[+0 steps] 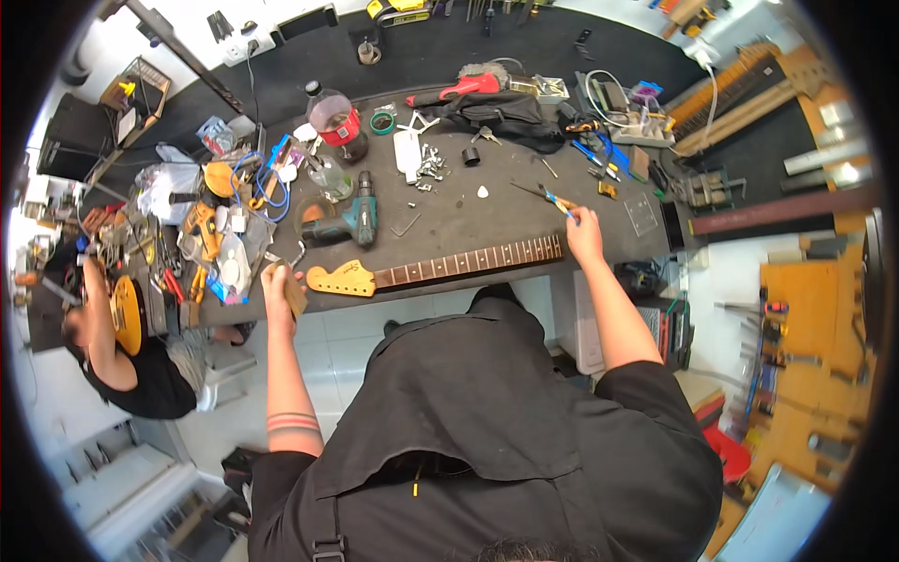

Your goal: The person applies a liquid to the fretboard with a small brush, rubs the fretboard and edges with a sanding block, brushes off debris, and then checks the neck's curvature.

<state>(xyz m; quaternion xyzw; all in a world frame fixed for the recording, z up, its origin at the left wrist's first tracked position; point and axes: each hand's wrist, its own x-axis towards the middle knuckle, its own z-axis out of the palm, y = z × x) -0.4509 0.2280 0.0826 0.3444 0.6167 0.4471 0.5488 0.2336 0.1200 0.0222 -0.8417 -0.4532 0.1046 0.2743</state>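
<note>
A guitar neck (pixel 449 267) with a pale headstock and dark fretboard lies along the table's near edge, between my hands. At the headstock end, my left hand (pixel 279 287) is closed round a tan piece that looks like a wooden block (pixel 296 298). A bent metal rod (pixel 299 255) shows just above those fingers. Beyond the neck's other end, my right hand (pixel 585 236) is closed on a slim tool with blue-and-orange handles (pixel 560 200); its dark, pointed end lies toward the table's middle. Its exact kind is too small to tell.
A teal cordless drill (pixel 361 215) and hex keys (pixel 406 225) lie beyond the neck. A large bottle (pixel 335 122) stands behind them. Clutter, including an orange tool (pixel 201 229), crowds the left. At far left another person (pixel 140 375) works beside a yellow guitar body (pixel 129 314).
</note>
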